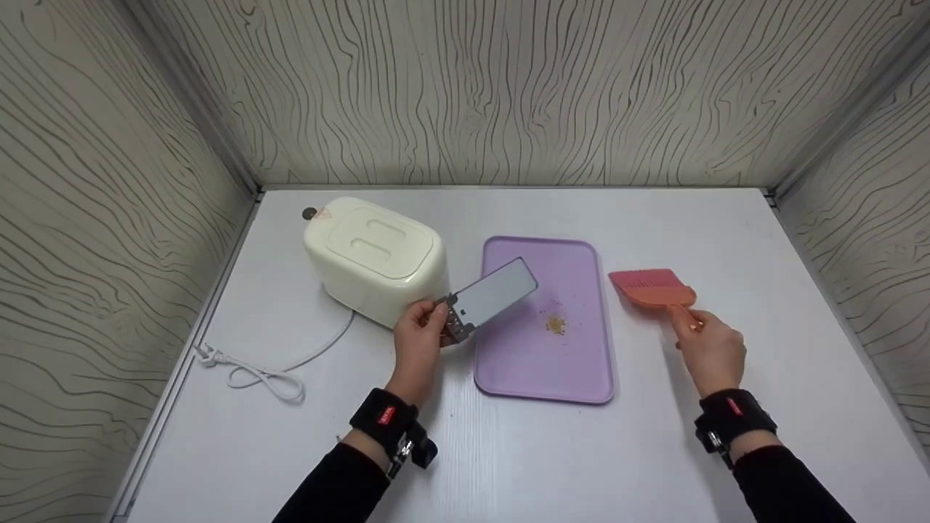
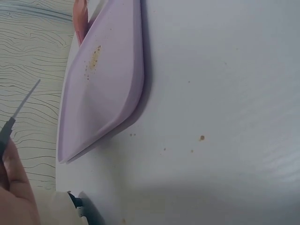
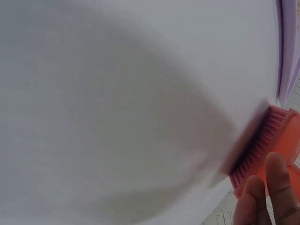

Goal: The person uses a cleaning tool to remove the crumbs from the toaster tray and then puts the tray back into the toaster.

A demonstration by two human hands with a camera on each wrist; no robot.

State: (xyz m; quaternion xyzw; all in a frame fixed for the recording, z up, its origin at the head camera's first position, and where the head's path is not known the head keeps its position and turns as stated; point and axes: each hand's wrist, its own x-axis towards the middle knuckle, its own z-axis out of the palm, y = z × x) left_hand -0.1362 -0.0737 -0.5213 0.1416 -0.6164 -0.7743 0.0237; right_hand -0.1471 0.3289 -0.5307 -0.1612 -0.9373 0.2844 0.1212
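My left hand (image 1: 418, 349) pinches a flat, pale grey crumb tray (image 1: 500, 292) by its dark end, thumb on top. The crumb tray tilts over the left side of a purple tray (image 1: 541, 378). On that tray lies a small heap of yellowish-brown crumbs (image 1: 555, 324), with specks scattered around. To the right, my right hand (image 1: 713, 354) grips the handle of an orange brush (image 1: 657, 294). Its pink bristles (image 3: 262, 145) are close to the white table, just beyond the tray's right edge. In the left wrist view the crumb tray (image 2: 26, 101) appears edge-on.
A cream toaster (image 1: 374, 265) with a lid over its top stands beside my left hand. Its white cord (image 1: 280, 378) loops on the table at left, ending in a plug (image 1: 209, 356). A few loose crumbs (image 2: 202, 138) dot the table. Patterned walls (image 1: 465, 94) enclose the table.
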